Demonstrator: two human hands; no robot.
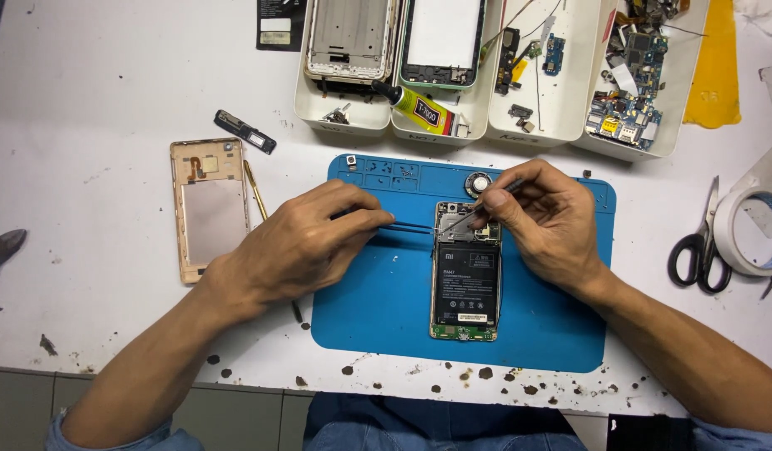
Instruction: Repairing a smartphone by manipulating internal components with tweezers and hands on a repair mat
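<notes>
An opened phone (465, 284) with its black battery showing lies upright on a blue work mat (378, 309). My left hand (307, 242) grips black tweezers (411, 225) whose tips reach the phone's upper end. My right hand (549, 221) holds a thin metal tool (486, 203), its tip also at the phone's top section, beside the tweezers' tips. Both hands rest over the mat.
A gold phone back cover (209, 209) and a thin gold stick (255, 190) lie left of the mat. White bins (570, 117) with phone frames, circuit boards and a glue tube (419, 108) stand behind. Scissors (702, 246) and a tape roll (754, 234) sit at right.
</notes>
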